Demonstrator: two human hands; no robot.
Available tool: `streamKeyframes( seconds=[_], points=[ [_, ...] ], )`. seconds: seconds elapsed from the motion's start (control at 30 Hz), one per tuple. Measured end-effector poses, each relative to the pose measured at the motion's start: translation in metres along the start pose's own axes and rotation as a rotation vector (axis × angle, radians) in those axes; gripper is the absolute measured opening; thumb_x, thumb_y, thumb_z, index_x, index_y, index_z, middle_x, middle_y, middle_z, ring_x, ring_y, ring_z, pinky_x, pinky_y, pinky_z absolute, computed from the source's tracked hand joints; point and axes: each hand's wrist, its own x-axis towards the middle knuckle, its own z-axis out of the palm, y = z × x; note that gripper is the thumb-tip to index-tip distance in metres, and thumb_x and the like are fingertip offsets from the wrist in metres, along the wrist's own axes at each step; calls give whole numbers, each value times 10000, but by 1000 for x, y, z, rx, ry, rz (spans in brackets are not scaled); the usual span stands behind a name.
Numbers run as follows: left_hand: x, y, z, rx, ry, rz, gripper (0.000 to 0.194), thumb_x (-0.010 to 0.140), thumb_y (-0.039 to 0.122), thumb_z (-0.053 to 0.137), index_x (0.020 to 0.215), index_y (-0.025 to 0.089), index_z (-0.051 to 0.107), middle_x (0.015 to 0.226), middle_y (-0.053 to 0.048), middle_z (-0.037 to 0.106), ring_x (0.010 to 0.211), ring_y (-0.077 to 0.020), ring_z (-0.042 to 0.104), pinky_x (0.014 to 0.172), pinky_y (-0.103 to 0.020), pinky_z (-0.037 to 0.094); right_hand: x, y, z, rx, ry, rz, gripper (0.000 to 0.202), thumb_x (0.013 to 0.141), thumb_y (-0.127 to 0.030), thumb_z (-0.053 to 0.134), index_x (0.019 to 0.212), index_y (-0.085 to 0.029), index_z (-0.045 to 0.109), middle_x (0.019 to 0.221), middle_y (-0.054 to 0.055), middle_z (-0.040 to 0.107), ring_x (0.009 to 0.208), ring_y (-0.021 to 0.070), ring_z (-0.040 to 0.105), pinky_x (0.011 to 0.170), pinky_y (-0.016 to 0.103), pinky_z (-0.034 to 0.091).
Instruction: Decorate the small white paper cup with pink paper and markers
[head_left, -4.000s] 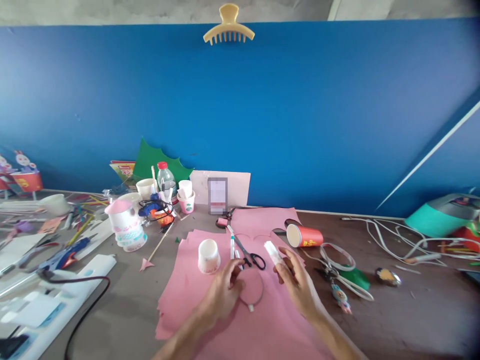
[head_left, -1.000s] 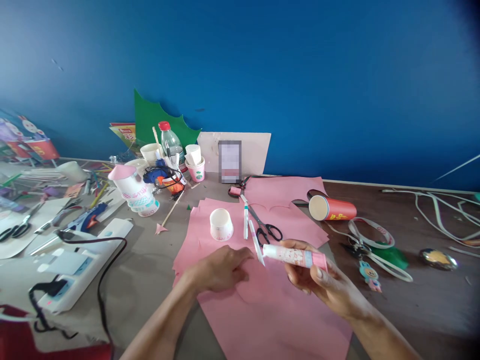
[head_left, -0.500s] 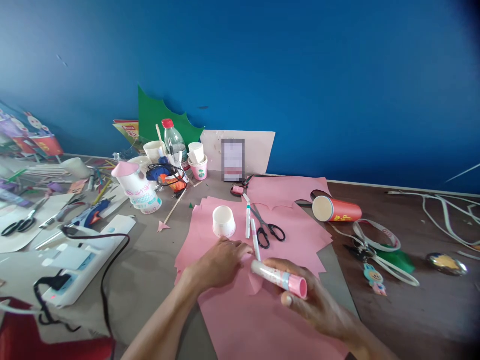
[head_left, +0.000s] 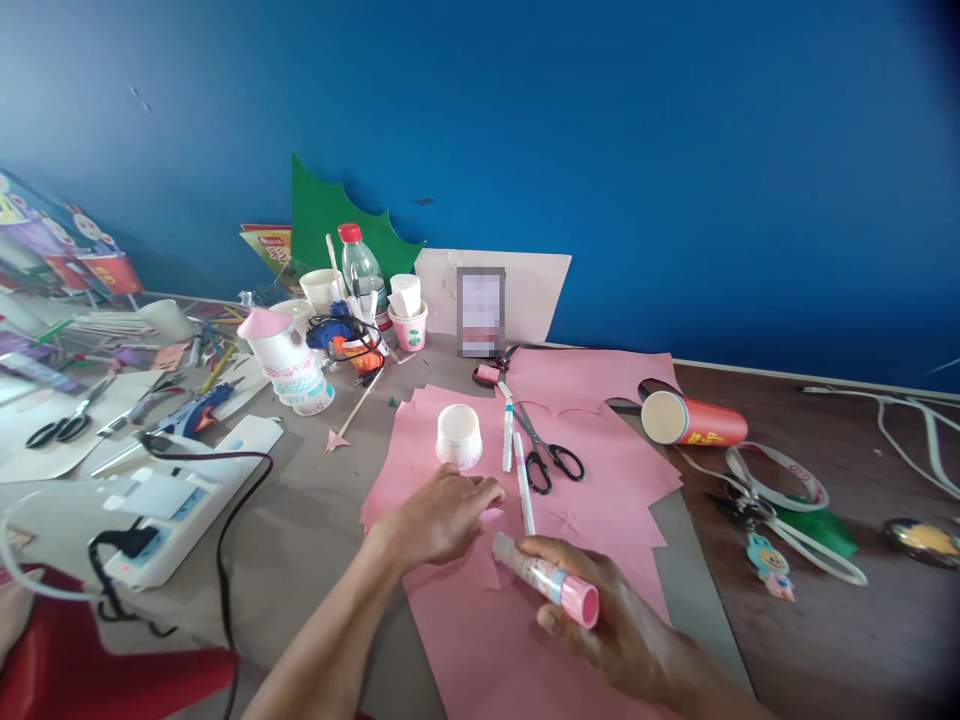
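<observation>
A glue stick [head_left: 551,582] with a pink end and printed barrel is gripped in my right hand [head_left: 600,610], its pale end pointing left over the pink paper. My left hand [head_left: 439,515] is palm down with bent fingers, holding a small pink paper piece [head_left: 484,565] against the sheets; part of the piece is hidden beneath it. Just beyond my left fingertips stands a white paper cup [head_left: 459,437]. Right of the cup lie a marker [head_left: 508,437], a second white marker [head_left: 523,485] and black-handled scissors [head_left: 551,460], all on pink paper sheets [head_left: 622,480].
At left stand a paper-cup tower [head_left: 289,365], a plastic bottle [head_left: 362,270] and a cup of tools [head_left: 361,350]. A power strip [head_left: 187,510] with a dark cable lies nearer. A red-orange paper cup [head_left: 694,420] and a lanyard [head_left: 776,480] lie right. Behind is a blue wall [head_left: 637,170].
The glue stick has moved slightly left and tilted more steeply in my right hand. My left hand has shifted slightly upward over the paper piece. The whole view has moved a little.
</observation>
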Motion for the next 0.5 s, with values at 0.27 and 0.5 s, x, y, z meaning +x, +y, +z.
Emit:
streamKeyframes(
  seconds=[0.27, 0.5],
  points=[
    [3, 2, -2, -27, -23, -27, 175, 879, 153, 589, 1017, 218, 504, 1011, -38, 718, 926, -246, 659, 874, -360, 418, 2, 6, 7, -156, -26, -60, 422, 826, -166, 594, 1245, -196, 636, 992, 81, 749, 851, 233, 709, 759, 310, 579],
    [5, 2, 1, -36, -6, -57, 144, 888, 144, 569, 991, 221, 504, 980, -33, 719, 929, -245, 662, 862, -354, 420, -1, 2, 1, -257, -54, -166, 457, 793, -124, 571, 1223, -238, 674, 911, 82, 774, 804, 244, 730, 728, 315, 599]
  ],
)
